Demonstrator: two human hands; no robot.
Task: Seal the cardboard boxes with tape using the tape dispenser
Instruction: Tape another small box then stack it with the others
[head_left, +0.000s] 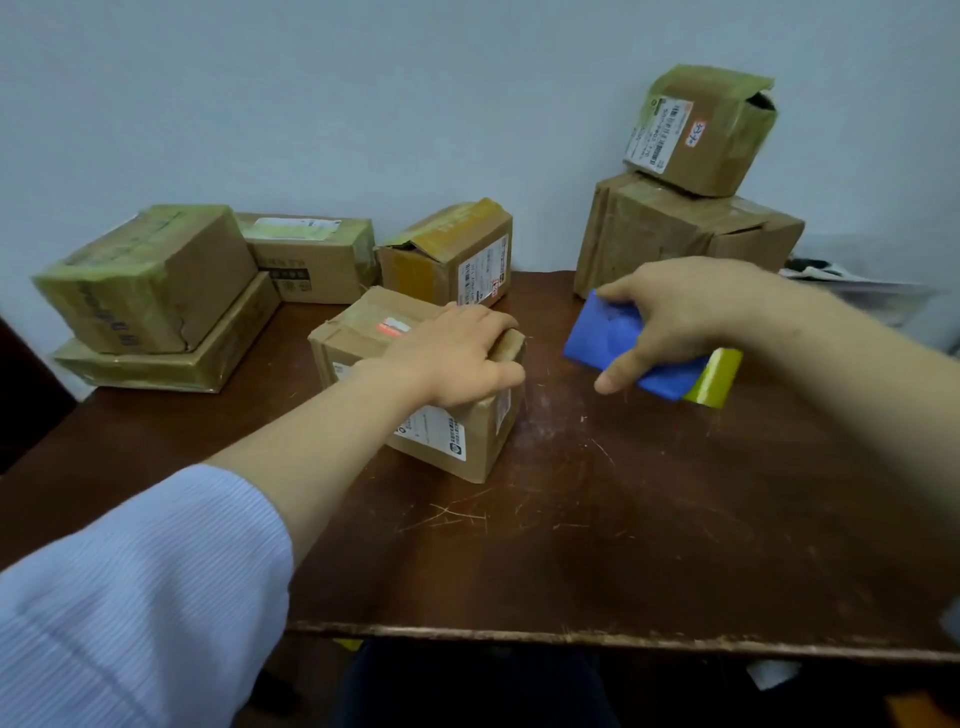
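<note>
**Cardboard box (363, 332) pinned mid-table, tape dispenser (602, 332) poised beside it**

Far left, against the wall: a stack of taped boxes (150, 280), untouched. Further right at the back, a carton (452, 254) with yellow tape, one top corner lifted.

In front of that, near the middle of the table (571, 545): the cardboard box, small, labelled on top and on the near face, lid not quite flat at the right edge. Held down by the left hand (457, 358), palm on the lid, fingers curled over the far right edge, thumb along the near one. Probably light and rather soft, judging by creased walls and crushed corners, so apt to slide or dent under a hard press. Best steadied as now, from above and close to a corner, with the seam left free for tape.

Just right of it, not touching the box and seemingly held above the table: the tape dispenser, blue, with a yellow-green tape roll (717, 376) at its near end. Clamped in the right hand (691, 317), fingers over the top, thumb on the near side. Rigid and light by the look. Cutting edge not visible, so safest gripped by the body, away from the front end.

Far right, at the wall: a large box (665, 234), with a smaller labelled box (706, 130) tilted on top, end flap open.
</note>
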